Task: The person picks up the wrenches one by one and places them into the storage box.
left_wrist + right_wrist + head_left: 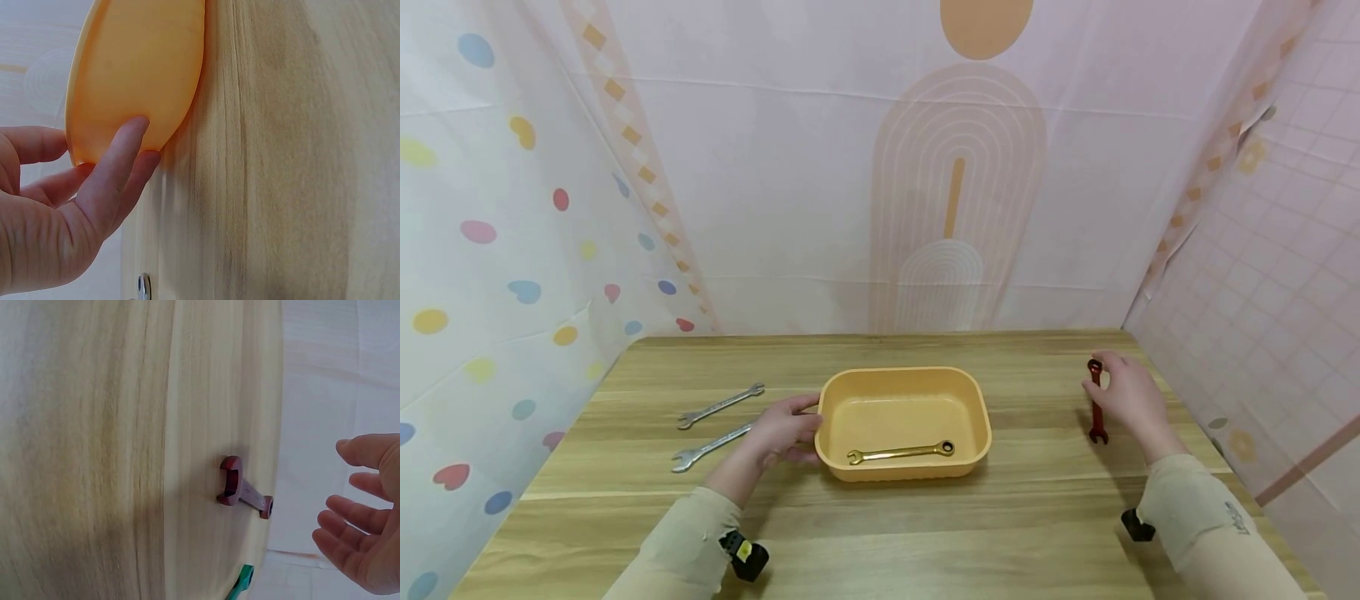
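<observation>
An orange plastic tub (831, 433) sits mid-table with a gold wrench (901, 452) lying inside it. My left hand (786, 429) rests against the tub's left end. In the left wrist view the thumb (119, 169) lies straight along the tub's outer wall (137, 69), with the other fingers reaching toward the rim. A red wrench (1097, 408) lies on the table at the right. My right hand (1123, 396) hovers beside it, fingertips near its far end. The right wrist view shows that hand (369, 550) spread and apart from the red wrench (240, 490).
Two silver wrenches (721, 406) (711, 447) lie left of the tub; the end of one (144, 287) shows in the left wrist view. Patterned cloth walls enclose the wooden table (1037, 517) on three sides. A green object (240, 584) pokes in near the table's edge.
</observation>
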